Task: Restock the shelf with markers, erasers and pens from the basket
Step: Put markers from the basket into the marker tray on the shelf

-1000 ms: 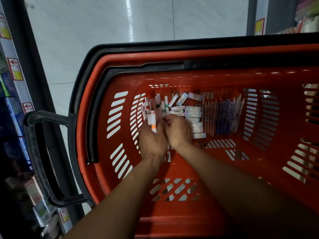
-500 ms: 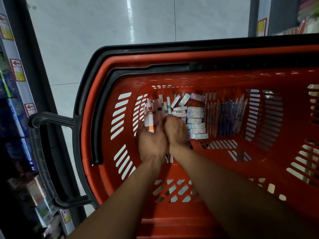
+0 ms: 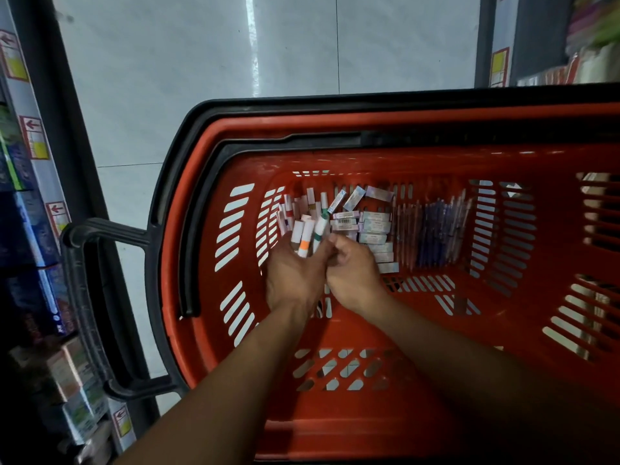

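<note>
A red plastic basket (image 3: pixel 208 263) with a black rim stands on the floor below me. On its bottom lie a heap of white markers (image 3: pixel 302 204) at the left, boxed erasers (image 3: pixel 374 226) in the middle and a row of pens (image 3: pixel 436 233) at the right. My left hand (image 3: pixel 295 280) grips a bunch of white markers (image 3: pixel 307 238), one with an orange band, one with green. My right hand (image 3: pixel 352 273) is curled beside it, its fingertips at the green-banded marker.
A black pull handle (image 3: pixel 90 297) juts from the basket's left end. Store shelves (image 3: pixel 30 229) with boxed goods line the left edge. Another shelf unit (image 3: pixel 553 38) stands at the far right. Pale floor tiles (image 3: pixel 201 62) lie beyond the basket.
Both hands stayed together over the marker heap. The bunch in my left hand has grown, with a green-banded marker now standing beside the orange-banded one.
</note>
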`<state>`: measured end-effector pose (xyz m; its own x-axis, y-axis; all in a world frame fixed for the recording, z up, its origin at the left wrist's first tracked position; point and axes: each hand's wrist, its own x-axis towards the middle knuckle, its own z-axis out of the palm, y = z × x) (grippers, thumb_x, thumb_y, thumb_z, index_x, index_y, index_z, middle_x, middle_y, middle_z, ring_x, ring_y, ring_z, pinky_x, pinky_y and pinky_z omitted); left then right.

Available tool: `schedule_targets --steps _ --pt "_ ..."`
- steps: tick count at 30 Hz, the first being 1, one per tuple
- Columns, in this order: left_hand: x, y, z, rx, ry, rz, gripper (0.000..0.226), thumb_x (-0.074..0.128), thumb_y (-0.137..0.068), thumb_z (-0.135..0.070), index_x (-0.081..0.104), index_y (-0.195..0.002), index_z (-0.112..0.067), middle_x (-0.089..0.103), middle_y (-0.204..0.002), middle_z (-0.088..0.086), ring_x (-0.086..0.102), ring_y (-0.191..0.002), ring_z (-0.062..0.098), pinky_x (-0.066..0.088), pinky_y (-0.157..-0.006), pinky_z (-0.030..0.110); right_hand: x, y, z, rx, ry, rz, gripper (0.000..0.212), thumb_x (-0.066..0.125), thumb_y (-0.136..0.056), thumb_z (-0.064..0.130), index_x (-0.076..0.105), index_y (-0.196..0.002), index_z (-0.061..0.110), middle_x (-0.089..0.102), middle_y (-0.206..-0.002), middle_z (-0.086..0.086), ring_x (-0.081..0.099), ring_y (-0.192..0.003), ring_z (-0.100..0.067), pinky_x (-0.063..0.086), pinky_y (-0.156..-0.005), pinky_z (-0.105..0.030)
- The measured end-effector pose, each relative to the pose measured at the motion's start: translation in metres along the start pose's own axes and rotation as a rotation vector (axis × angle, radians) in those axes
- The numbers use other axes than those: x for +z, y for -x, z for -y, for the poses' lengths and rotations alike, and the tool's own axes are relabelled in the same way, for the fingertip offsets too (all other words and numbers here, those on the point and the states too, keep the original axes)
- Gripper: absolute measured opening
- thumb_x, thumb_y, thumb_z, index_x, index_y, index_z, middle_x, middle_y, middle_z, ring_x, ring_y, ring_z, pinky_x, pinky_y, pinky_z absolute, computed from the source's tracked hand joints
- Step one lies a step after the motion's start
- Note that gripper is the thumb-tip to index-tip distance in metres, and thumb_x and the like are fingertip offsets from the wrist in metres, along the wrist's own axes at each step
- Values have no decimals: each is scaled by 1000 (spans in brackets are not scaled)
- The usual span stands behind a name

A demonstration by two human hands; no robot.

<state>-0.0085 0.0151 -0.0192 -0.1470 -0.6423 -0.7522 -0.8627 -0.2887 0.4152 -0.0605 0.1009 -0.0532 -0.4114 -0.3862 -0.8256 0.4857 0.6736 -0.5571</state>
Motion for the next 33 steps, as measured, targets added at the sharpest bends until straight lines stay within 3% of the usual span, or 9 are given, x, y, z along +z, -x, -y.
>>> schedule_targets --steps 2,4,7,9,12,15,19,24,33 --pt "-1 -3 1 -25 10 -8 25 70 -93 -51 68 -87 -27 69 -68 -22 65 -57 -1 36 -40 9 -10 3 2 -51 27 67 24 74 -84 -1 76 -97 18 76 -75 -1 69 -63 -11 56 -60 -32" --pt "-1 -6 4 -59 49 -4 18 66 -95 -42 69 -89 -25 71 -69 -15 66 -59 3 39 -43 11 -18 3 5 -75 70 132 23 75 -84 0 76 -89 22 71 -63 2 59 -50 -5 46 -51 -24" --pt "1 -5 6 -34 61 26 16 63 -95 -35 70 -90 -21 70 -71 -6 63 -57 3 42 -48 20 -19 -3 8 -18 138 63 20 74 -86 4 75 -85 24 74 -71 0 66 -59 -18 54 -60 -35" --pt "5 -3 6 -14 81 60 19 65 -98 -28 70 -85 -15 68 -67 -1 57 -51 6 41 -45 24 -15 -8 6 37 186 -32 19 74 -89 11 74 -84 29 75 -77 7 70 -69 -13 56 -65 -32" --pt "7 -4 7 4 68 30 12 63 -97 -19 70 -87 -18 69 -68 -1 56 -50 2 43 -45 19 -8 -13 1 52 270 -105 18 65 -95 15 77 -102 26 76 -93 11 72 -85 -9 55 -70 -24" --pt "5 -5 8 -52 109 -31 8 61 -98 -22 68 -98 -22 69 -72 -7 60 -55 0 46 -51 24 -2 -20 3 48 406 -175 28 60 -99 20 74 -123 24 78 -108 1 72 -97 -19 58 -83 -30" --pt "5 -5 3 -59 131 -52 19 63 -98 -31 69 -116 -26 76 -97 -4 75 -91 23 61 -75 40 8 -28 9 59 576 -242 27 52 -104 34 77 -104 23 75 -90 -5 70 -86 -29 55 -72 -34" --pt "6 -7 3 -37 135 -71 14 70 -96 -33 73 -108 -25 77 -92 -8 74 -86 10 64 -82 39 22 -40 11 141 788 -316 26 48 -105 24 72 -110 14 72 -110 -12 69 -101 -34 45 -71 -35" --pt "6 -8 4 -140 218 -87 21 67 -99 -43 73 -110 -27 78 -94 -7 76 -88 16 63 -85 46 36 -49 10 194 845 -466 27 54 -103 28 78 -100 15 76 -96 -9 73 -87 -30 40 -61 -29"
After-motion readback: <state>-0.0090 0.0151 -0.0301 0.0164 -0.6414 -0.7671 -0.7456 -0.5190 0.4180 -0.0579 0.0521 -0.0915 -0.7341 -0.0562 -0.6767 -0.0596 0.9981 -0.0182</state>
